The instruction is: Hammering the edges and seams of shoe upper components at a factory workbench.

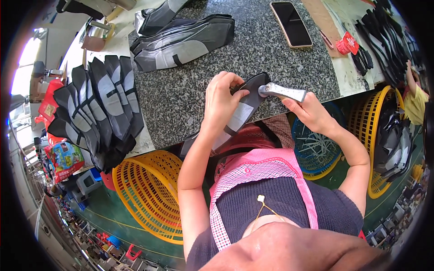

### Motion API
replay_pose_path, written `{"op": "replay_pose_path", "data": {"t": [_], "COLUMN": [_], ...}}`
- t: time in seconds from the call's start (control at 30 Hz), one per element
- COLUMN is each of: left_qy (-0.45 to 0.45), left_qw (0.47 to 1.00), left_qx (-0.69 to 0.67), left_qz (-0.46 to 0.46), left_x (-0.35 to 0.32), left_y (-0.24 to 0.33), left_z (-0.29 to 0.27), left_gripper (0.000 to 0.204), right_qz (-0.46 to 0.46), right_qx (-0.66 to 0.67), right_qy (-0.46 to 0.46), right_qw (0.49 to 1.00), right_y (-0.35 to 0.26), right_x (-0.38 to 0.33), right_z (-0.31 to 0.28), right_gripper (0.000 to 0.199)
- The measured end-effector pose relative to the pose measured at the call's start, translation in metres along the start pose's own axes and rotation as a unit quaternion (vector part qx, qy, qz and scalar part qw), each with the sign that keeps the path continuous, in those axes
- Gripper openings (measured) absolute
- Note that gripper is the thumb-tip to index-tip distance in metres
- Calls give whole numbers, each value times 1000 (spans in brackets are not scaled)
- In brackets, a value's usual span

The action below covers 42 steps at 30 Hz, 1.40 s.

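At about nine o'clock a fanned stack of black and grey shoe pieces (97, 108) hangs over the left edge of the speckled stone table (181, 95). Below it, toward seven o'clock, an orange plastic basket (147, 198) sits on the green floor.

At eleven o'clock a second pile of shoe pieces (183, 40) lies flat on the table, well apart from the hands.

Near the centre, the left hand (222, 101) is closed around a dark shoe piece with a grey panel (242, 113), fingers curled over its top edge and thumb against its face, pinning it at the table's near edge. The piece tilts, its lower end dropping past the table edge toward the person's pink apron (262, 167).

Just to the right, the right hand (312, 113) grips the handle of a small metal hammer (282, 91); its round head touches the upper end of the shoe piece, though the exact contact point is hard to make out.

At one o'clock a phone (291, 18) lies face up on the table. Toward two o'clock a small red tool (347, 44) rests beside strips of black material (384, 36). At three o'clock a yellow basket (377, 135) holds more dark pieces, with a blue basket (316, 149) just left of it.
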<state>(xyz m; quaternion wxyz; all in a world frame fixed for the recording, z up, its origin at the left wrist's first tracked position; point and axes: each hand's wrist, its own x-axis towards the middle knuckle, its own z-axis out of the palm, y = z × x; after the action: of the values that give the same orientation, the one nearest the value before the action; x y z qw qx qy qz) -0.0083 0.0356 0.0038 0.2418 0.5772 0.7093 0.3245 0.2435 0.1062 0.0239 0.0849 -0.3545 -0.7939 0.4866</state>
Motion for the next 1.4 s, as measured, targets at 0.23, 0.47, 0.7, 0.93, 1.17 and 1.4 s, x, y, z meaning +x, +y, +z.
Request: {"op": "replay_pose_path", "data": {"t": [0.23,0.47,0.7,0.93,1.17,1.4], "left_qy": [-152,-134,-148,-121,-98,-86], "left_qw": [984,981,947,894,924,977], "left_qx": [-84,9,-18,126,121,-18], "left_qz": [30,142,283,412,350,193], "left_x": [31,46,52,51,45,24], "left_y": [10,8,-7,-8,-4,-4], "left_z": [12,8,12,8,5,7], "left_gripper": [32,14,7,15,12,14], "right_qz": [27,7,31,16,105,58], "right_qx": [-29,-29,-37,-80,-63,-87], "right_qy": [1,-4,31,-25,-20,22], "right_qw": [999,1000,998,996,992,994], "right_y": [-11,-1,-6,-13,-22,-10], "right_x": [-5,-8,-1,13,7,10], "right_z": [-10,-8,-28,-27,-24,-23], "right_gripper": [30,31,39,39,33,28]}}
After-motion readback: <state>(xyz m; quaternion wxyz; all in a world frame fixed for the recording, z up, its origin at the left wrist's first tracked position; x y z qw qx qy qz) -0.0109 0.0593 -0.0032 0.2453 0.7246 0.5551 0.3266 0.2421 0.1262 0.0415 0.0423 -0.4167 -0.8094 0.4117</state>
